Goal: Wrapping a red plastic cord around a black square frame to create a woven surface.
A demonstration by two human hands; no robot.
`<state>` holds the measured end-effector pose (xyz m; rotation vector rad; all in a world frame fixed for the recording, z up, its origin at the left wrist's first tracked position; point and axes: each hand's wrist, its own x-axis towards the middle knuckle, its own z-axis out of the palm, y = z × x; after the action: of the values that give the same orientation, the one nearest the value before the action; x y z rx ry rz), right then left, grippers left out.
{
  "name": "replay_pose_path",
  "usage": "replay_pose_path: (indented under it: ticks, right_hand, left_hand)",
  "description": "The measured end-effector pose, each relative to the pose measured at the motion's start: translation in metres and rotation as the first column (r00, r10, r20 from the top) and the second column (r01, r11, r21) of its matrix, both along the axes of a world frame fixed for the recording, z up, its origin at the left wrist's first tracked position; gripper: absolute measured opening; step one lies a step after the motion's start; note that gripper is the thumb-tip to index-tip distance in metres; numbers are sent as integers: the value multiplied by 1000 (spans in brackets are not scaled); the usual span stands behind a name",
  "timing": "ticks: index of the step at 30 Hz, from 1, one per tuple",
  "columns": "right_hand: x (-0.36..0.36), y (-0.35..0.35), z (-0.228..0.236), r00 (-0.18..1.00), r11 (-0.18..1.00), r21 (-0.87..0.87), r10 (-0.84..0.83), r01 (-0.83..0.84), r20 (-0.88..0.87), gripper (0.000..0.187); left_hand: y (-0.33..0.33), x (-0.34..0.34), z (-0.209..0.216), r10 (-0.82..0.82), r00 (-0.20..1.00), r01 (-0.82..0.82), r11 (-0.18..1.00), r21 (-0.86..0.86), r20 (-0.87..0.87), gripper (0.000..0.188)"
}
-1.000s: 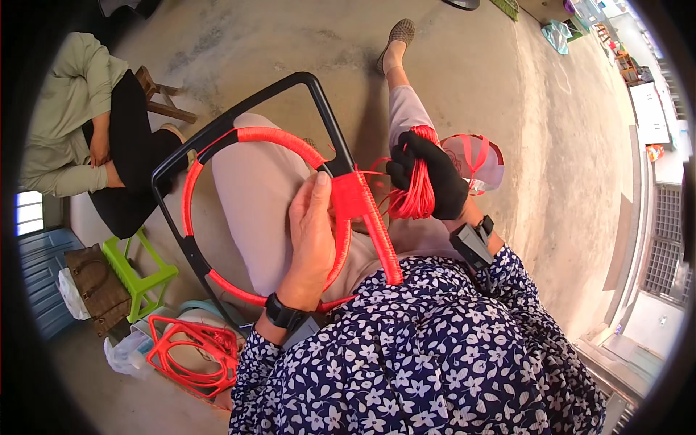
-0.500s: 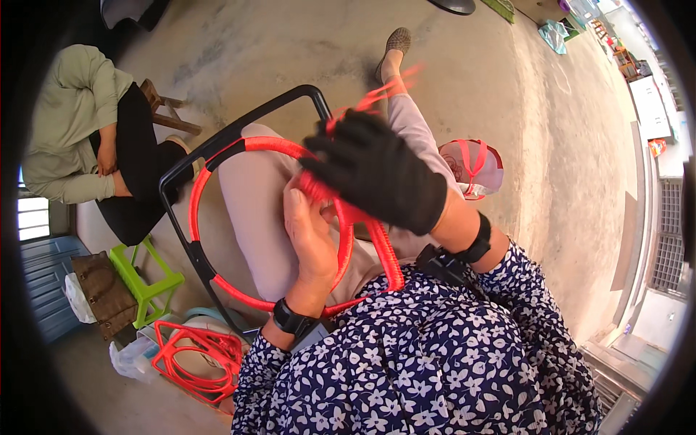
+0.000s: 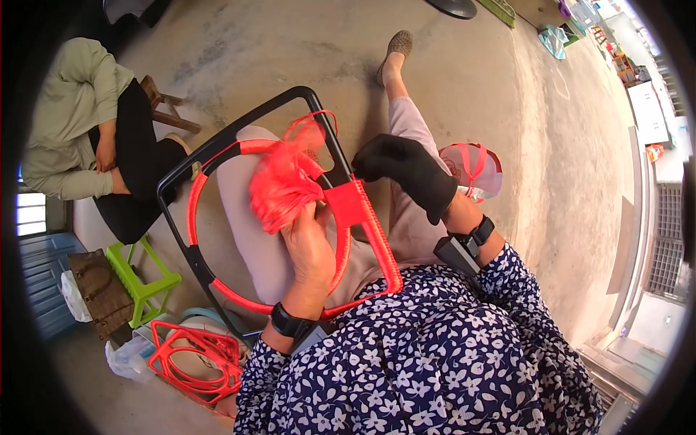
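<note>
Across my lap lies a black rectangular frame (image 3: 250,118) with a round ring (image 3: 193,206) inside it. Shiny red cord wraps much of the ring and the frame's right side (image 3: 380,250). My bare left hand (image 3: 308,250) is closed round the base of a loose red cord bundle (image 3: 277,185), beside a flat red wrapped patch (image 3: 346,204) that joins ring and frame. My right hand (image 3: 399,167), in a black glove, has its fingers curled together at the frame's upper right edge. A thin red strand runs close by its fingertips; what they pinch is hidden.
On the left a person (image 3: 87,123) sits with folded arms near a wooden stool (image 3: 170,112). A green stool (image 3: 145,279), brown bag (image 3: 101,290) and red-wrapped frames (image 3: 192,362) stand at lower left. A pink-and-white bag (image 3: 475,167) lies beyond my right hand.
My gloved hand has moved from over the cord bundle rightward to the frame's edge. The bundle now swings out to the left above my left hand, and the red patch is uncovered.
</note>
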<state>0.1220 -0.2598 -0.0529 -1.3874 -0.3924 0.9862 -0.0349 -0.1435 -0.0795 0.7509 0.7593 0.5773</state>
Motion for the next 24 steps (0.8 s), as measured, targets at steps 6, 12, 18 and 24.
replay_pose_path:
  ticks: [6, 12, 18, 24]
  right_hand:
    - [-9, 13, 4, 937, 945, 155, 247, -290, 245, 35]
    - [2, 12, 5, 721, 874, -372, 474, -314, 505, 34]
    - [59, -128, -45, 547, 893, -340, 134, 295, 826, 29]
    - [109, -324, -19, 640, 654, 18, -746, 757, 183, 27]
  left_hand:
    - [2, -1, -11, -107, 990, 105, 994, -20, -92, 15]
    - [6, 4, -4, -174, 981, 189, 956, -225, 83, 18]
    - [6, 3, 10, -209, 972, 223, 966, -132, 109, 23]
    - [6, 1, 18, -192, 968, 212, 970, -120, 162, 24]
